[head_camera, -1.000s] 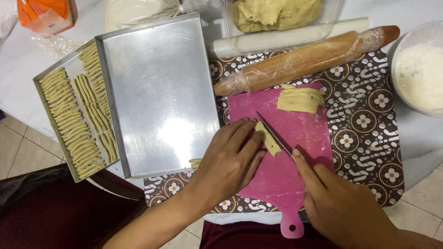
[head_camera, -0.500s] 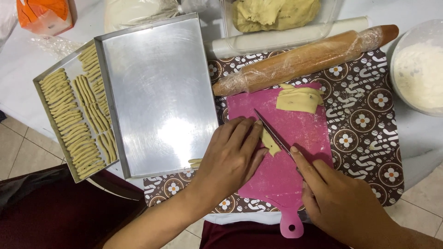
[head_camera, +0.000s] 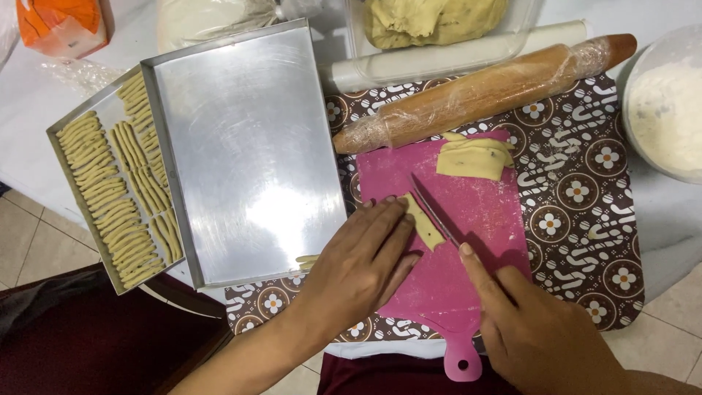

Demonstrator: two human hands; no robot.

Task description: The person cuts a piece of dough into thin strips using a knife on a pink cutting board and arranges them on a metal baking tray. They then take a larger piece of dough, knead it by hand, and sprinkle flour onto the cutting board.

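A pink cutting board (head_camera: 482,212) lies on a brown patterned cloth. My left hand (head_camera: 362,267) rests flat on the board's left side, fingertips touching a small strip of yellow dough (head_camera: 424,223). My right hand (head_camera: 534,325) grips a knife (head_camera: 433,207), index finger along its back, blade lying against the right edge of the strip. A stack of flat dough pieces (head_camera: 474,157) sits at the board's far end.
A wrapped wooden rolling pin (head_camera: 482,91) lies beyond the board. An empty metal tray (head_camera: 248,146) overlaps another tray (head_camera: 110,190) holding rows of dough sticks. A container of dough (head_camera: 439,22), a bowl of flour (head_camera: 669,102) and an orange packet (head_camera: 62,25) stand at the back.
The knife blade has shifted slightly along the dough strip; both hands stay in nearly the same place.
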